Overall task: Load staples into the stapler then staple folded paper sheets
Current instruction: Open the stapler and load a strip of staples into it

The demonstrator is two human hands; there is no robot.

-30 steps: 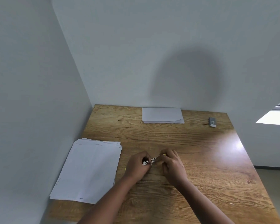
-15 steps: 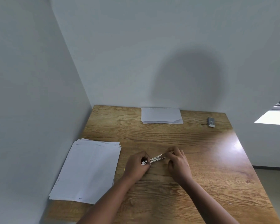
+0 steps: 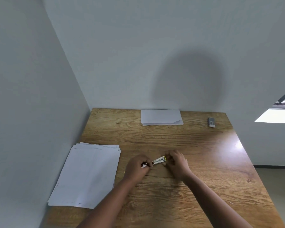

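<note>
A small stapler (image 3: 159, 160) lies slanted between my hands at the middle of the wooden table (image 3: 204, 170). Its metal staple channel is exposed and its far end is yellow. My left hand (image 3: 136, 167) is closed around the stapler's near end, where a small white and red part sticks out. My right hand (image 3: 178, 163) has its fingers curled and pinched at the yellow end. Whether staples are in the channel is too small to tell. Folded paper sheets (image 3: 160, 116) lie at the table's back edge by the wall.
A stack of flat white sheets (image 3: 87, 175) lies at the left edge of the table, against the side wall. A small grey box (image 3: 211, 122) sits at the back right corner. The table's right edge drops to the floor.
My right hand has moved to the right, away from my left hand. More of the stapler's metal channel and its yellow end now show between the hands.
</note>
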